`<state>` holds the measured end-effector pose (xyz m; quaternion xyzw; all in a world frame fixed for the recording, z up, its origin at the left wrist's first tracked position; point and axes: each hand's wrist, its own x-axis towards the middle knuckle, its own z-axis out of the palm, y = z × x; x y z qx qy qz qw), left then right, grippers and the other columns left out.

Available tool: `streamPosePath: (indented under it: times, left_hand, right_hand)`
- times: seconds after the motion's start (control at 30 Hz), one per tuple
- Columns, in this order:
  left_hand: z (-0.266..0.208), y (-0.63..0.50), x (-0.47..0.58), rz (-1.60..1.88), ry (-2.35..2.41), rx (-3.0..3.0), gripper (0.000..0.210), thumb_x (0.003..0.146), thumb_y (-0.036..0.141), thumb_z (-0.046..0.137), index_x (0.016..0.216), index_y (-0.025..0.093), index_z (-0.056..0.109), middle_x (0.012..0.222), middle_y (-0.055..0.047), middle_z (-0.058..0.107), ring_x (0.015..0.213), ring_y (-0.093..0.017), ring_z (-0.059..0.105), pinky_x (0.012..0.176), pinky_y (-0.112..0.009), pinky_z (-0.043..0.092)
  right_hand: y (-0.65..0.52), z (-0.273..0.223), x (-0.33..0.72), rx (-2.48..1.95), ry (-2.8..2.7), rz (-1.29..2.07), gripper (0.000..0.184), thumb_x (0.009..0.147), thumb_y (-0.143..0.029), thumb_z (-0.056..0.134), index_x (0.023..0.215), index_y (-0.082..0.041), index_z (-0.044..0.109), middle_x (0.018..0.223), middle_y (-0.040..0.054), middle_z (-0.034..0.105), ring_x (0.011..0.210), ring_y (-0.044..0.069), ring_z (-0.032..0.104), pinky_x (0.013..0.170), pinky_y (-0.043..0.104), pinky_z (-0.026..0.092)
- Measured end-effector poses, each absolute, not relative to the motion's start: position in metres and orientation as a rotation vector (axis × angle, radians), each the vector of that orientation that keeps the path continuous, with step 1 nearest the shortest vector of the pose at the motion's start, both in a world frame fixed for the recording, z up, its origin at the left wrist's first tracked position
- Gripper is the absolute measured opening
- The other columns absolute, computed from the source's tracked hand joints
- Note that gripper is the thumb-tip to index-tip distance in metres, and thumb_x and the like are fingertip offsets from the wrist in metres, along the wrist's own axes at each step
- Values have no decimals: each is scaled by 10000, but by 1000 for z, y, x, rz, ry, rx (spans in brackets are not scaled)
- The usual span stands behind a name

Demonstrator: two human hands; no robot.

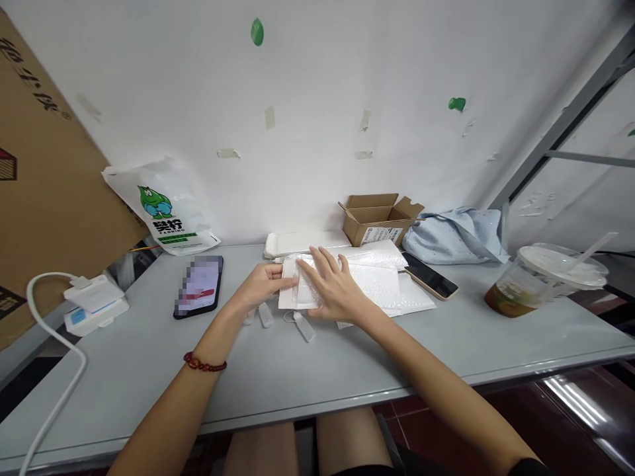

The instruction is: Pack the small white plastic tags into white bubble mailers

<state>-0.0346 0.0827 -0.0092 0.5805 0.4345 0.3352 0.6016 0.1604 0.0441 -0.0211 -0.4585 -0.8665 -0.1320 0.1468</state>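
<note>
A white padded bubble mailer (381, 283) lies on the grey table in front of me, on top of other white mailers. My left hand (255, 287) is closed, pinching the mailer's left end between thumb and fingers. Across the same mailer my right hand (338, 289) rests flat with its fingers spread, covering part of it. Just below the mailer's near edge are small translucent pieces like little tubes; one (304, 326) has a thin loop at its end, and another (266, 315) lies near my left wrist.
A phone (199, 287) lies to the left, below a white printed bag (166, 208). Behind the mailers stands an open cardboard box (380, 221), with a light-blue cloth bag (454, 235) beside it. A second phone (431, 276) and drink cups (526, 281) are right. A white charger (96, 304) is far left.
</note>
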Motion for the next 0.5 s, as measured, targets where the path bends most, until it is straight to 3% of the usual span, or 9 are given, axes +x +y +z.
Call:
streamPosePath:
  times: [0.17,0.5]
  left_hand:
    - [-7,85,-40,787,1059,1347,305,644,332,771,890,154,749,797,-81,733,723,-214,676,644,-301,518]
    - [-1,85,-49,702,1071,1519,243,656,360,739,764,144,709,712,-38,681,660,-172,617,615,-276,462]
  right_hand:
    - [48,-20,164,-1297,-2436,-361,883,708,-458,646,1441,-137,272,1393,238,365,1251,350,330,1004,573,234]
    - [49,-20,166,-1237,-2436,-455,855,697,-455,659,1417,-137,324,1257,203,455,1079,328,383,899,457,281]
